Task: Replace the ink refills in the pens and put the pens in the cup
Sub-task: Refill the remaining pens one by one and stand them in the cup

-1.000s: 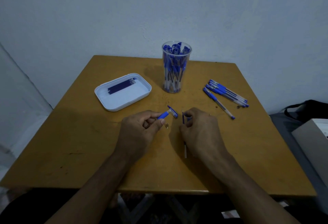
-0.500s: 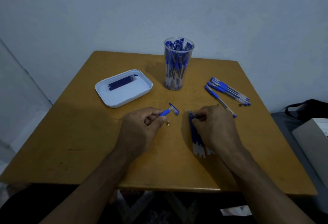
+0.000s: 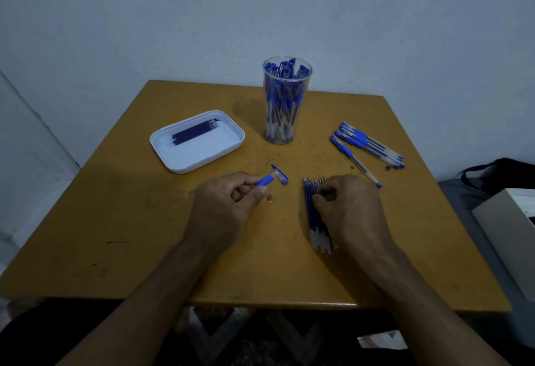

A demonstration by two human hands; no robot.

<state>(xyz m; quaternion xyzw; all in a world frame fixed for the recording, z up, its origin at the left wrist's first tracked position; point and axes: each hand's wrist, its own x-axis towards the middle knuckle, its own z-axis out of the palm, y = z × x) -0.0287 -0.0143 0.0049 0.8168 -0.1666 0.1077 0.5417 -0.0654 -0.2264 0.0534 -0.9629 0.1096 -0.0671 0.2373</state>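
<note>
So, from the head camera, your left hand [image 3: 228, 206] was curled nearly closed, thumb and fingers pinching a blue pen barrel [image 3: 265, 181] whose capped end pointed toward the cup [image 3: 286, 102]. A small metal tip [image 3: 270, 198] lay on the table [image 3: 144, 235] just beside your left thumb. Your right hand [image 3: 351, 209] was loosely curled, palm down, its fingertips [image 3: 320, 196] pinched on a bundle of ink refills [image 3: 314, 215] lying flat on the table, well in front of the cup. You could not tell how many refills the fingers actually gripped. The clear cup stood upright near the far edge, packed with blue pens. Left of the cup sat a white tray [image 3: 199, 157] holding dark used refills [image 3: 195, 132]. Right of the cup lay loose pens [image 3: 366, 147], side by side.
</note>
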